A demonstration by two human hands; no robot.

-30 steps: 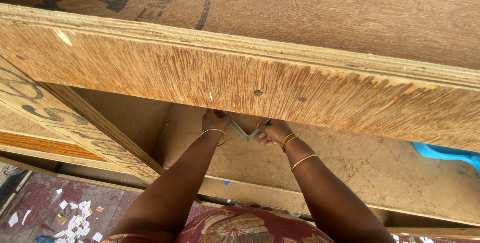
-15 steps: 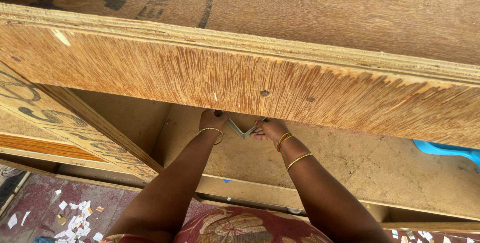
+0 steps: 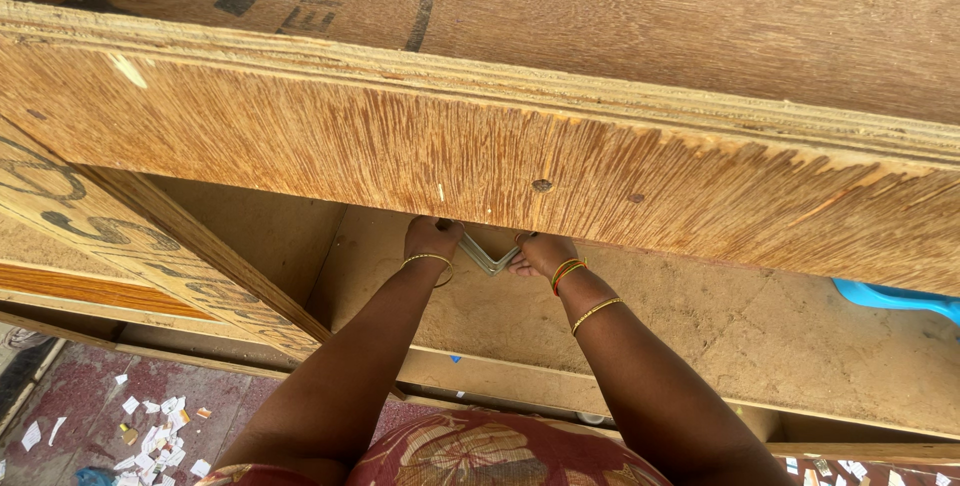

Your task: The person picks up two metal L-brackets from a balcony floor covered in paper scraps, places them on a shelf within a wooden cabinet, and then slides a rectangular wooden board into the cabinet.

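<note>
Both my arms reach into a plywood cabinet, under its top front board (image 3: 480, 146). My left hand (image 3: 430, 240) and my right hand (image 3: 541, 251) are side by side, mostly hidden behind that board's lower edge. Between them lies a small grey metal angle bracket (image 3: 488, 256), V-shaped from here, with each hand touching one end of it. The fingers themselves are out of sight. Thin gold bangles circle both wrists, with a red one on the right.
A screw head (image 3: 541, 185) sits in the front board above the hands. An upright plywood panel (image 3: 190, 246) stands at left. Something blue plastic (image 3: 895, 298) shows at right. Paper scraps (image 3: 150, 426) litter the red floor at lower left.
The view has drifted slightly, so the front board covers more of my hands. Hands and bracket stay in the same spot inside the cabinet.
</note>
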